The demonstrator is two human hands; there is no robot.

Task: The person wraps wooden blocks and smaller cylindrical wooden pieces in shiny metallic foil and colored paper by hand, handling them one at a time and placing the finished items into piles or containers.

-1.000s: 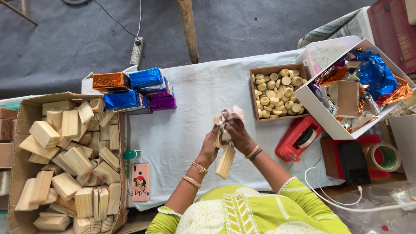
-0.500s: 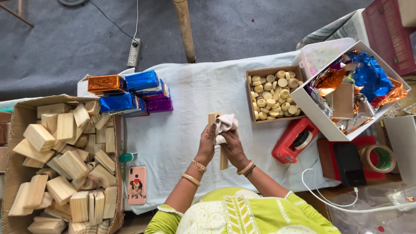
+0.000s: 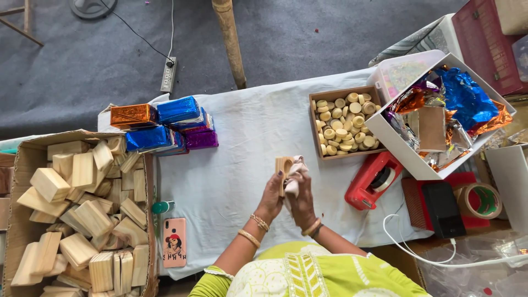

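Over the white cloth of the table (image 3: 242,137), my left hand (image 3: 270,199) grips a small pale wooden block (image 3: 284,166) held upright. My right hand (image 3: 301,201) presses a crumpled light cloth (image 3: 295,174) against the block's right side. Both wrists carry bangles. Left of my hands stands a stack of foil-wrapped blocks (image 3: 165,127) in orange, blue and purple. To the right sits a shallow cardboard tray of round wooden discs (image 3: 344,127).
A big cardboard box of bare wooden blocks (image 3: 82,209) fills the left. A phone (image 3: 174,242) lies at the table's near edge. A red tape dispenser (image 3: 375,180), a white box of foil sheets (image 3: 440,115) and a tape roll (image 3: 479,201) sit right.
The block hung down from my hands a second ago. It has been turned upright and sits higher between them, with the cloth moved against its right side.
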